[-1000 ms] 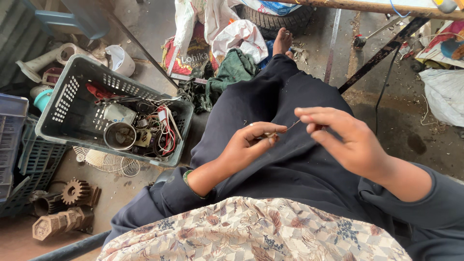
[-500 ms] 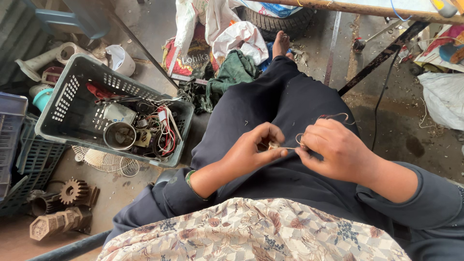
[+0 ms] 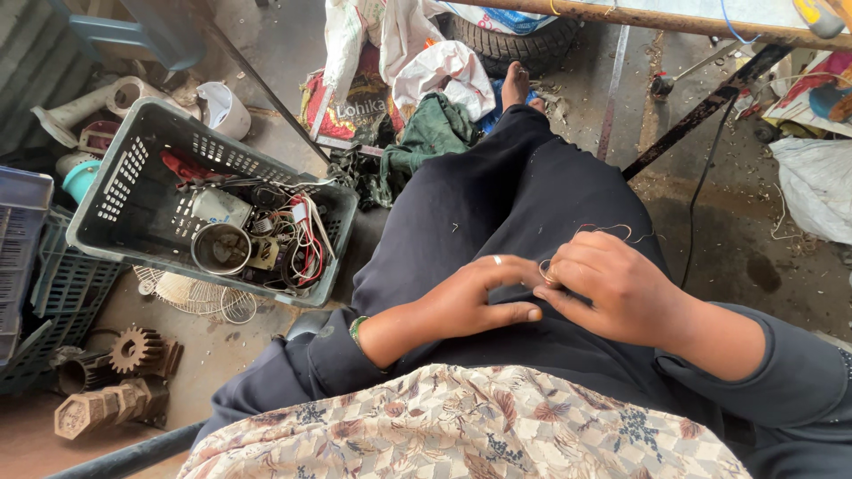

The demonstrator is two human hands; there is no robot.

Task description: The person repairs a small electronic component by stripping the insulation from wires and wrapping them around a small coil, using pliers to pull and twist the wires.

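Thin wire (image 3: 596, 232): copper-coloured strand, pinched between both hands over the dark-clothed lap, its loose end curling up and to the right above the knuckles.

Right hand (image 3: 612, 288): fingers closed together on the wire at their tips, knuckles up, touching the left hand.

Left hand (image 3: 470, 302): fingers extended toward the right hand, thumb and forefinger meeting at the wire; a ring on one finger, a green band at the wrist.

Lap: dark trousers (image 3: 497, 200) run away to a bare foot (image 3: 516, 84) at the far edge.

Grey crate (image 3: 133, 213): left of the leg, well apart from the hands, holding coloured cables, a round metal can and small parts. Its near right corner stands just beside the thigh.

Floor: a bare patch of concrete lies right of the leg. Gear wheels (image 3: 133, 348) lie near left; bags and green cloth (image 3: 430, 133) lie far, beside the foot.
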